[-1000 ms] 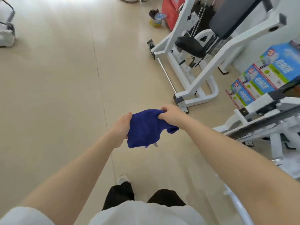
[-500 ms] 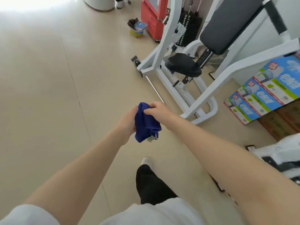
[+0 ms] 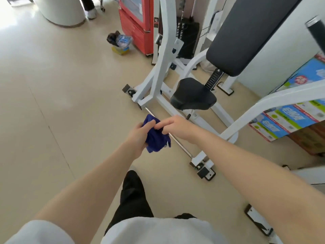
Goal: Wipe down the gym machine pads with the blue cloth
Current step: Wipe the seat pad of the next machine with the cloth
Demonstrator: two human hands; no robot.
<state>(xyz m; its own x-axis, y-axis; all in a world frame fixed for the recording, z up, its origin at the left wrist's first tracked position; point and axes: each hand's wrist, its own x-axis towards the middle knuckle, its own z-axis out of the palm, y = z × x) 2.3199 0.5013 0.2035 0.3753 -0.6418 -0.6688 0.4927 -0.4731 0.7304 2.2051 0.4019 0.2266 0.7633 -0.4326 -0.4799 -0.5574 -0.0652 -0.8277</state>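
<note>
Holding the bunched blue cloth (image 3: 155, 138) in front of the body above the floor (image 3: 52, 103), the left hand (image 3: 139, 136) has its grip closed around the cloth, thumb over the top fold. The right hand (image 3: 177, 128) meets it from the other side: fingers loosely curled, fingertips touching the cloth, grip narrow, not clearly clamped. Beyond the hands stands the white gym machine (image 3: 163, 55); its black seat pad (image 3: 192, 96) and black back pad (image 3: 246, 34) are apart from the cloth.
</note>
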